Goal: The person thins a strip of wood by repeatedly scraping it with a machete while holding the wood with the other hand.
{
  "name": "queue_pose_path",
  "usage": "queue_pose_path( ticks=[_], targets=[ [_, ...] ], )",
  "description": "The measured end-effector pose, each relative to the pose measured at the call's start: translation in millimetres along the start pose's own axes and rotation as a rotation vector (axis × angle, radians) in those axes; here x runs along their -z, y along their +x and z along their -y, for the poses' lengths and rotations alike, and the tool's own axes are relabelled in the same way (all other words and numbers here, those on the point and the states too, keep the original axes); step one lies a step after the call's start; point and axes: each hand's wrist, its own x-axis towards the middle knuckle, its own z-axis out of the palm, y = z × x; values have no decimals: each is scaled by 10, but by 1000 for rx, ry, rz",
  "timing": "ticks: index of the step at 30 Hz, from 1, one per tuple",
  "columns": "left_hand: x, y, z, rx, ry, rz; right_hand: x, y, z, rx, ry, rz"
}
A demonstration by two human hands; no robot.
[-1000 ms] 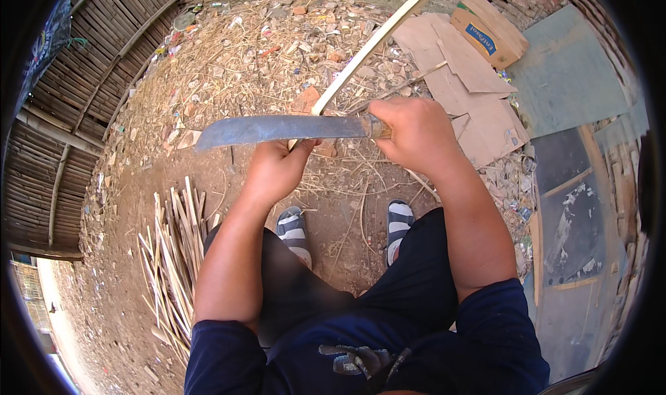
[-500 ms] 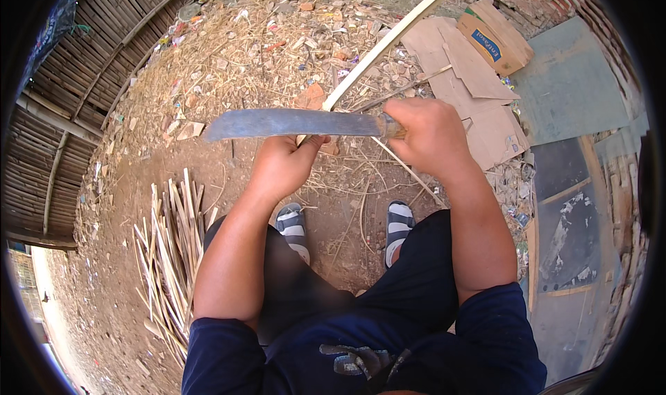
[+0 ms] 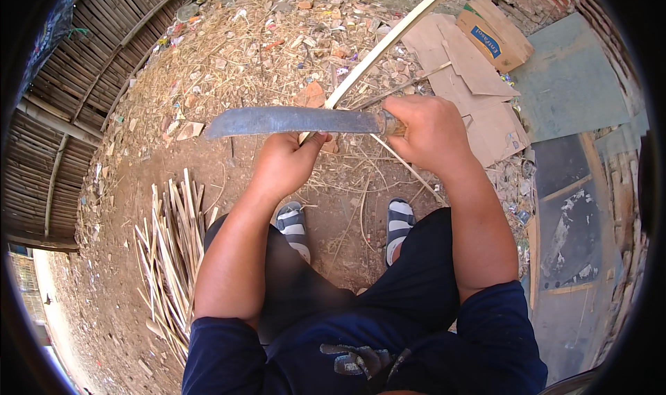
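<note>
The right hand (image 3: 430, 135) is closed around the handle of a big knife (image 3: 291, 121), whose blade points left and crosses over a pale wooden strip (image 3: 388, 44). The left hand (image 3: 286, 164) pinches the strip's near end between thumb and fingers just below the blade, and the strip slants away up to the right. A pile of thin sticks (image 3: 173, 249) lies on the ground (image 3: 114, 284) beside the left forearm (image 3: 232, 256), and a cardboard box (image 3: 510, 37) sits at the far right.
</note>
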Motion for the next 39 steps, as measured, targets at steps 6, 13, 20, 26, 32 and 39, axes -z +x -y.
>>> queue_pose_path(
  ticks=[6,13,20,26,32,39],
  targets=[
    [-10,0,28,-59,174,-4,-113,38,126,75,52,7],
    [34,5,61,59,35,27,-53,6,-72,-79,-6,-66],
    [2,5,5,53,63,4,-14,-12,-39,-67,37,-95],
    [-12,2,65,45,8,-33,10,12,-83,-122,32,-97],
    [-23,9,36,45,62,-47,17,-10,-162,-166,121,-11],
    [-48,7,70,-61,110,-106,19,-20,9,-113,135,118]
  ],
)
